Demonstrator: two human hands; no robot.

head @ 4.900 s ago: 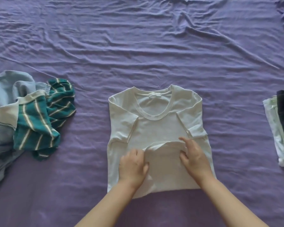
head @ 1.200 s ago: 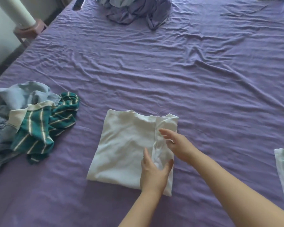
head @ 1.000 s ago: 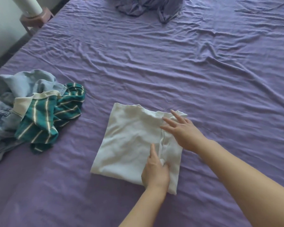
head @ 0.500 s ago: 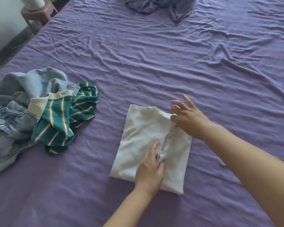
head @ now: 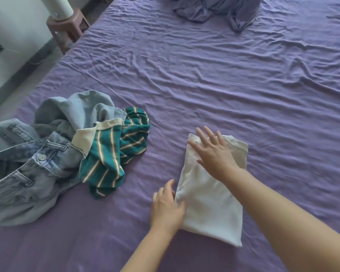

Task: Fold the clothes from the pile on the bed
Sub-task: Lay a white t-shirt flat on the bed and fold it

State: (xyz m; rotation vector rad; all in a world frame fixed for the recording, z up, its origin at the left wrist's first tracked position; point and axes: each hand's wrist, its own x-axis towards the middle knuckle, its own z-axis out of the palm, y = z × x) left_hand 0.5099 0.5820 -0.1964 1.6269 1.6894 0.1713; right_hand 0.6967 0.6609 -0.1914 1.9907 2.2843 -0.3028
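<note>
One white T-shirt [head: 210,195], lower centre-right — now halved again into a narrow packet since half a second ago. Right hand [head: 214,154] presses flat, fingers spread; left hand [head: 167,209] pinches its left edge. Fold looks finished (pile [head: 53,154] at left awaits).

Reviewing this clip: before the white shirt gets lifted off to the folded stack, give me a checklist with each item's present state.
1. White shirt folded into a compact rectangle: ok.
2. Right hand flat on its far end, pressing: ok.
3. Left hand at the shirt's left edge, near end: ok; whether it has a grip, cannot tell.
4. Shirt lies apart from the striped green top and jeans: ok.
5. Folded stack in view: not ok.
</note>
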